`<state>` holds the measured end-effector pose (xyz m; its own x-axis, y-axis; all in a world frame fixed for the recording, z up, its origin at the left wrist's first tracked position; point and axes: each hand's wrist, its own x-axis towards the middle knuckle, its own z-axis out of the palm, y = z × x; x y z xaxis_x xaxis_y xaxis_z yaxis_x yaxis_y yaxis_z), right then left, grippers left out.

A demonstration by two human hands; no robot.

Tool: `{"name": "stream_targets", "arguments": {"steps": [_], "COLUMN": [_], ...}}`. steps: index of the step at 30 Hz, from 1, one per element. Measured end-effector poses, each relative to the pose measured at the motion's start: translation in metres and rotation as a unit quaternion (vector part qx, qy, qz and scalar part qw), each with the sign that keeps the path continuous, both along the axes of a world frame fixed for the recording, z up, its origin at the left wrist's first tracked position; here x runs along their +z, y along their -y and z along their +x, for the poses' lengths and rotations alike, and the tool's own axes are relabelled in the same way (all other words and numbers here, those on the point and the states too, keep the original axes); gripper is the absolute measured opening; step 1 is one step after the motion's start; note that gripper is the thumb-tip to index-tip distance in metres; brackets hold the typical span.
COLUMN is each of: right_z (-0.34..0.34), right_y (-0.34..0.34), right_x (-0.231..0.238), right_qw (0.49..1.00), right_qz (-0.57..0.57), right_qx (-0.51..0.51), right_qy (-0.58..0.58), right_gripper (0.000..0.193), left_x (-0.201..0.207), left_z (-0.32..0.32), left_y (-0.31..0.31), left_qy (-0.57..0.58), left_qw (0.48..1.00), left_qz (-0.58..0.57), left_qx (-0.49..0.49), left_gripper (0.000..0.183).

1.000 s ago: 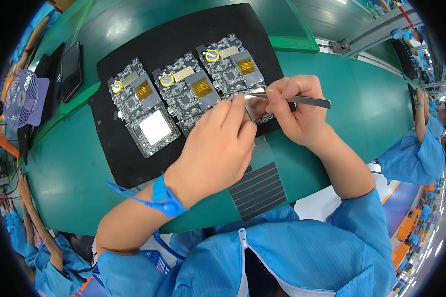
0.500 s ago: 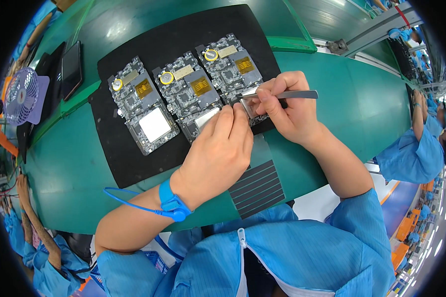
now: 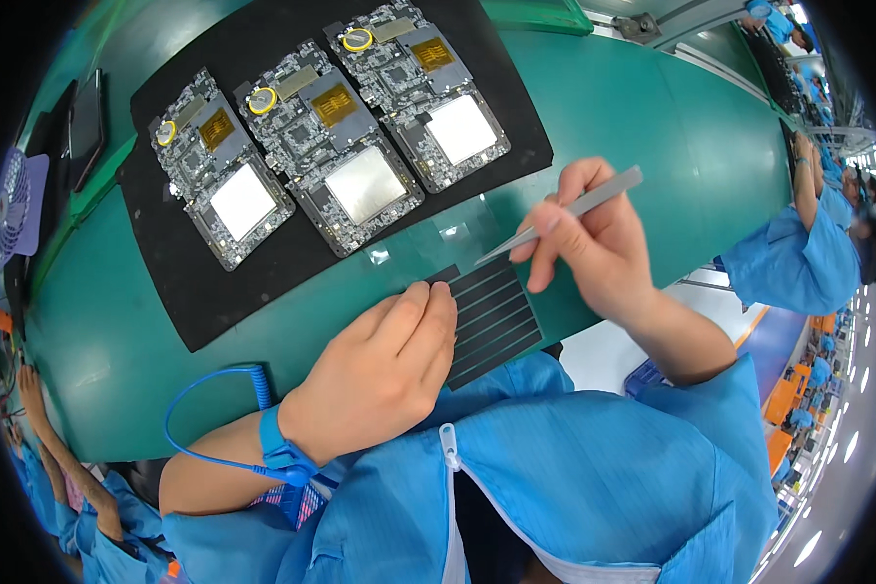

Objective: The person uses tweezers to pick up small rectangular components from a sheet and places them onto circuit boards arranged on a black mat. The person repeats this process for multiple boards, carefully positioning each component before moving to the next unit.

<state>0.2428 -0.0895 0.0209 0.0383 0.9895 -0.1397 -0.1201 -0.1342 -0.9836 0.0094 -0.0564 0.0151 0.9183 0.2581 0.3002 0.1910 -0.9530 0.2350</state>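
My left hand [image 3: 375, 365] is closed, its fingers together and their tips at the upper left corner of a sheet of black strips [image 3: 496, 326]. Its fingertips cover that edge, where a short dark end sticks out. Between the thumb and fingers of my right hand [image 3: 599, 243] is a pair of metal tweezers [image 3: 574, 212], its tip over the sheet's upper edge. Beyond my hands, a left circuit board [image 3: 222, 170], a middle one [image 3: 329, 146] and a right one [image 3: 419, 92] lie in a row, each with a silvery square plate and a yellow-rimmed round cell.
The boards rest on a black mat [image 3: 190, 307] on a green table [image 3: 652, 127]. Clear film [image 3: 428, 243] lies between mat and strips. A blue coiled cord [image 3: 261, 384] runs from my left wristband [image 3: 277, 438]. A purple fan [image 3: 15, 200] stands far left; other people sit at both sides.
Both hands have come back from the boards to the black strips, the tweezers still in my right hand. The right board's silvery plate now shows fully. The whole view has shifted.
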Motion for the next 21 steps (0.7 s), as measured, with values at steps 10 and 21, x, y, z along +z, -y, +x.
{"name": "stream_targets", "arguments": {"steps": [10,21], "right_z": [-0.017,-0.014], "right_y": [0.008,0.004], "right_x": [-0.015,-0.012], "right_qw": [0.997,0.996], "right_qz": [0.044,0.022], "right_qx": [0.0,0.008], "right_qy": [0.064,0.081], "right_gripper": [0.02,0.017], "left_x": [0.002,0.001], "left_z": [0.002,0.002], "left_y": [0.002,0.003], "left_qy": [-0.037,-0.037], "left_qw": [0.999,0.998], "left_qz": [0.017,0.043], "left_qx": [-0.001,0.001], "left_gripper": [0.029,0.028]}}
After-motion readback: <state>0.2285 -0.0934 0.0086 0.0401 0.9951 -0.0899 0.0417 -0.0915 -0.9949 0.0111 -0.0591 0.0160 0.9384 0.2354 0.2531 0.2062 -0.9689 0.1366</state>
